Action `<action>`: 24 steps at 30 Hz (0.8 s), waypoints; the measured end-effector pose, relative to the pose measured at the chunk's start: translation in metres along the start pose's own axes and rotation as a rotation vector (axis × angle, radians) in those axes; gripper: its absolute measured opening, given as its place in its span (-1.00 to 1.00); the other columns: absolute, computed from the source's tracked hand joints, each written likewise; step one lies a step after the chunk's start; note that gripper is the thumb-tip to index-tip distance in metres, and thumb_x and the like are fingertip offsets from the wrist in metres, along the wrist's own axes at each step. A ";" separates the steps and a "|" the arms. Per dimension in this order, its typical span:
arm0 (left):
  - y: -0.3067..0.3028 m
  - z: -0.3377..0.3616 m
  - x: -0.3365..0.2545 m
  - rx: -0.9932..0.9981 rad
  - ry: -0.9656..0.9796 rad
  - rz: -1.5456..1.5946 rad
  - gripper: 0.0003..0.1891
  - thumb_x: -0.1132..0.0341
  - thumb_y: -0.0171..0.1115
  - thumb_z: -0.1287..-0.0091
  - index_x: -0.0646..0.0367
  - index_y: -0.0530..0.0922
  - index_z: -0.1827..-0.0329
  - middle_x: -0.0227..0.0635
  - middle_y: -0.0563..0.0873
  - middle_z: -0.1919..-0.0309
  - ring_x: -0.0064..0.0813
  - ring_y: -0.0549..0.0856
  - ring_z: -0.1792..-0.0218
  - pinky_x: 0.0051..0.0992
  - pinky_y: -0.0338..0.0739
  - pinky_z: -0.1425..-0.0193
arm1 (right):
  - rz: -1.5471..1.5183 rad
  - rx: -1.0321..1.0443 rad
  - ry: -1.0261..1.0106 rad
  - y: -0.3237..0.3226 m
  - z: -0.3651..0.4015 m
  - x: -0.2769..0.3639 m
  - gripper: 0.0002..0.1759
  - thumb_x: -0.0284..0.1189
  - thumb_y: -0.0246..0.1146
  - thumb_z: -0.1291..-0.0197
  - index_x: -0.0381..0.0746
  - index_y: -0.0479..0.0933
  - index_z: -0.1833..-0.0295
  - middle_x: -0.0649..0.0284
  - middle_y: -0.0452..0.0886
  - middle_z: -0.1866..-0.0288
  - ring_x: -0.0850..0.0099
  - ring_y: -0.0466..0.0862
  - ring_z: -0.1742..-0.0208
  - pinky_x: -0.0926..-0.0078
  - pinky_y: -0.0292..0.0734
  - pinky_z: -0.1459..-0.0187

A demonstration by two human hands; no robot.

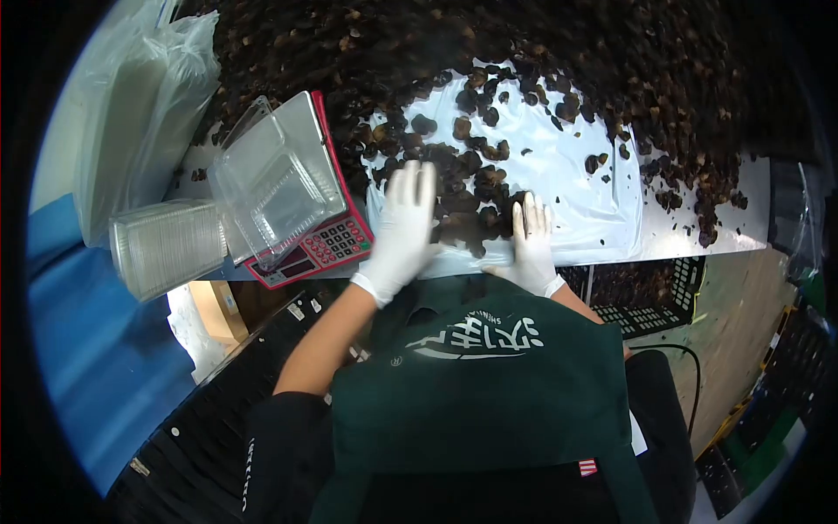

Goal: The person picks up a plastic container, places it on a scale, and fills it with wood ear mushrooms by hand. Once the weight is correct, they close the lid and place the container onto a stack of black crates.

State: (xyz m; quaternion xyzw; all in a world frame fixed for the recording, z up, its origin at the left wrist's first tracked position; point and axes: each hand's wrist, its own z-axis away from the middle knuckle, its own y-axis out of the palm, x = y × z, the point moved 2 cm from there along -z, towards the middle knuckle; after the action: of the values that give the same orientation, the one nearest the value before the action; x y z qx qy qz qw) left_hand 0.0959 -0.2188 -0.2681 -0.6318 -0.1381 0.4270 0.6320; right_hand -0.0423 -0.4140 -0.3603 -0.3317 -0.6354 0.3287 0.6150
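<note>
Both hands wear white gloves. My left hand (pixel 401 229) lies flat with its fingers stretched forward, at the left side of a small heap of dark, curled pieces that look like wood ear mushrooms (pixel 460 208). To the right of that heap, my right hand (pixel 531 246) has its fingers extended, with the tips beside a dark piece. Neither hand is closed on anything. Under the heap and the hands is a white plastic sheet (pixel 572 199) with scattered pieces on it.
A red scale (pixel 330 244) with a keypad carries a clear plastic container (pixel 284 192). Left of it are stacked clear lids or trays (pixel 170 244) and plastic-wrapped stacks (pixel 144 113). More dark mushrooms (pixel 541 35) cover the far table. A black crate (pixel 650 297) sits below the table's right edge.
</note>
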 end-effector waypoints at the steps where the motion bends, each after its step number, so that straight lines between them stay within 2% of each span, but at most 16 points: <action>1: 0.015 0.008 0.021 0.029 -0.040 -0.080 0.31 0.28 0.67 0.25 0.42 -0.03 -0.57 0.33 0.07 -0.50 0.28 0.16 -0.49 -0.04 0.07 -0.60 | -0.003 0.028 0.019 0.001 -0.003 0.002 0.43 -0.02 0.65 0.38 -0.47 0.02 -0.54 -0.40 -0.04 -0.57 -0.37 -0.06 -0.59 -0.33 -0.23 -0.52; 2: 0.018 0.012 0.030 0.055 0.012 -0.282 0.35 0.25 0.69 0.29 0.42 -0.04 -0.57 0.35 0.04 -0.51 0.30 0.15 -0.49 -0.03 0.06 -0.61 | -0.006 0.029 0.021 0.003 -0.007 0.004 0.43 -0.02 0.65 0.38 -0.47 0.02 -0.54 -0.40 -0.04 -0.57 -0.37 -0.06 -0.59 -0.33 -0.23 -0.52; 5: 0.032 0.009 0.038 0.156 -0.052 -0.227 0.37 0.23 0.70 0.31 0.38 -0.05 -0.58 0.36 0.00 -0.52 0.31 0.14 -0.50 -0.02 0.11 -0.59 | 0.062 0.050 0.075 0.007 -0.032 0.009 0.46 0.09 0.61 0.37 -0.47 0.02 -0.55 -0.41 -0.07 -0.58 -0.37 -0.14 -0.61 -0.33 -0.30 -0.53; 7: 0.029 -0.007 0.042 0.018 -0.097 -0.124 0.31 0.17 0.66 0.20 0.32 -0.05 -0.60 0.33 0.04 -0.52 0.26 0.23 -0.47 -0.02 0.29 -0.50 | 0.058 -0.002 0.073 0.009 -0.052 0.010 0.47 0.11 0.61 0.37 -0.47 0.01 -0.55 -0.41 -0.08 -0.58 -0.37 -0.16 -0.61 -0.34 -0.32 -0.52; 8: 0.027 -0.016 0.042 0.018 -0.096 -0.125 0.31 0.17 0.66 0.20 0.32 -0.05 -0.60 0.33 0.04 -0.52 0.26 0.23 -0.47 -0.02 0.29 -0.50 | 0.058 -0.051 0.070 0.008 -0.062 0.010 0.49 0.14 0.60 0.36 -0.47 0.00 -0.56 -0.41 -0.09 -0.58 -0.36 -0.18 -0.62 -0.35 -0.33 -0.52; 10: 0.021 -0.033 0.044 0.070 -0.142 -0.102 0.37 0.20 0.71 0.26 0.29 -0.09 -0.61 0.23 0.02 -0.55 0.24 0.29 -0.43 -0.05 0.51 -0.34 | 0.069 -0.049 0.103 0.000 -0.085 0.009 0.52 0.17 0.60 0.38 -0.42 -0.02 -0.58 -0.39 -0.09 -0.59 -0.34 -0.18 -0.62 -0.35 -0.33 -0.52; 11: 0.020 -0.039 0.043 0.057 -0.138 -0.112 0.43 0.27 0.73 0.32 0.21 -0.12 -0.62 0.05 0.03 -0.58 0.22 0.34 -0.39 -0.09 0.62 -0.23 | 0.110 -0.005 0.103 -0.003 -0.095 0.007 0.53 0.18 0.60 0.39 -0.39 -0.03 -0.59 -0.37 -0.09 -0.60 -0.34 -0.18 -0.62 -0.34 -0.31 -0.52; 15: 0.026 -0.053 0.031 0.187 -0.091 -0.157 0.45 0.28 0.73 0.36 0.10 -0.12 -0.64 -0.11 0.06 -0.60 0.23 0.39 -0.33 -0.11 0.66 -0.18 | 0.185 0.084 0.053 -0.006 -0.116 0.004 0.54 0.18 0.61 0.43 -0.29 -0.03 -0.61 -0.23 0.02 -0.60 -0.24 -0.05 -0.61 -0.30 -0.16 -0.52; 16: 0.028 -0.056 0.029 0.193 -0.099 -0.125 0.40 0.37 0.69 0.32 0.09 -0.10 -0.64 -0.10 0.14 -0.56 0.24 0.42 -0.29 -0.11 0.66 -0.18 | 0.178 0.124 0.013 -0.005 -0.119 0.004 0.53 0.17 0.61 0.44 -0.27 -0.03 -0.61 -0.19 0.07 -0.59 -0.20 0.01 -0.60 -0.29 -0.11 -0.51; 17: 0.030 -0.059 0.027 0.188 -0.117 -0.092 0.35 0.43 0.65 0.26 0.10 -0.09 -0.64 -0.07 0.20 -0.50 0.23 0.44 -0.27 -0.13 0.65 -0.19 | 0.180 0.084 -0.026 -0.002 -0.119 0.004 0.48 0.06 0.62 0.42 -0.26 -0.01 -0.61 -0.12 0.20 -0.52 -0.12 0.17 -0.52 -0.22 0.01 -0.49; 18: 0.032 -0.063 0.026 0.182 -0.134 -0.059 0.29 0.49 0.61 0.20 0.11 -0.07 -0.63 -0.04 0.26 -0.45 0.22 0.46 -0.25 -0.15 0.63 -0.20 | 0.181 0.083 -0.030 0.002 -0.119 0.002 0.48 0.06 0.62 0.42 -0.26 -0.01 -0.61 -0.12 0.20 -0.52 -0.12 0.17 -0.52 -0.22 0.01 -0.49; 19: 0.038 -0.066 0.028 0.178 -0.135 -0.059 0.29 0.49 0.61 0.20 0.11 -0.07 -0.63 -0.04 0.26 -0.45 0.22 0.46 -0.25 -0.15 0.63 -0.20 | 0.105 0.051 -0.016 0.006 -0.120 0.000 0.42 -0.05 0.61 0.40 -0.23 0.01 -0.61 -0.10 0.25 -0.47 -0.11 0.22 -0.48 -0.13 0.09 -0.47; 20: 0.047 -0.067 0.032 0.096 -0.116 0.104 0.18 0.54 0.54 0.14 0.15 0.00 -0.60 0.01 0.30 -0.36 0.20 0.46 -0.24 -0.17 0.59 -0.24 | 0.028 0.020 -0.003 0.007 -0.120 -0.001 0.36 -0.17 0.60 0.37 -0.21 0.03 -0.61 -0.08 0.30 -0.42 -0.10 0.28 -0.43 -0.04 0.16 -0.45; 21: 0.051 -0.069 0.033 0.011 -0.096 0.267 0.08 0.59 0.47 0.08 0.18 0.06 -0.57 0.07 0.34 -0.28 0.19 0.47 -0.23 -0.19 0.54 -0.28 | 0.030 0.020 -0.010 0.008 -0.122 0.000 0.36 -0.17 0.60 0.37 -0.21 0.03 -0.61 -0.08 0.30 -0.42 -0.10 0.28 -0.43 -0.04 0.16 -0.45; 23: 0.057 -0.073 0.030 -0.032 -0.139 0.392 0.01 0.59 0.46 0.08 0.20 0.14 -0.51 0.06 0.37 -0.20 0.14 0.49 -0.22 -0.23 0.50 -0.31 | -0.279 0.021 0.100 0.010 -0.128 0.001 0.08 -0.47 0.43 0.24 -0.16 0.21 -0.55 -0.04 0.37 -0.34 -0.04 0.35 -0.38 0.19 0.25 -0.44; 24: 0.057 -0.075 0.027 -0.068 -0.178 0.518 -0.07 0.58 0.45 0.09 0.23 0.22 -0.45 0.05 0.39 -0.12 0.09 0.50 -0.21 -0.27 0.47 -0.33 | -0.277 0.018 0.088 0.010 -0.131 0.001 0.08 -0.47 0.43 0.24 -0.16 0.21 -0.55 -0.04 0.37 -0.34 -0.04 0.35 -0.38 0.19 0.25 -0.44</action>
State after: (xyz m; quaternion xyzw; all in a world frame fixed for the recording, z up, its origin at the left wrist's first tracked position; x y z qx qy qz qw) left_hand 0.1451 -0.2598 -0.3431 -0.6270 -0.0412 0.6233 0.4654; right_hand 0.0885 -0.4063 -0.3644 -0.2495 -0.6443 0.2316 0.6848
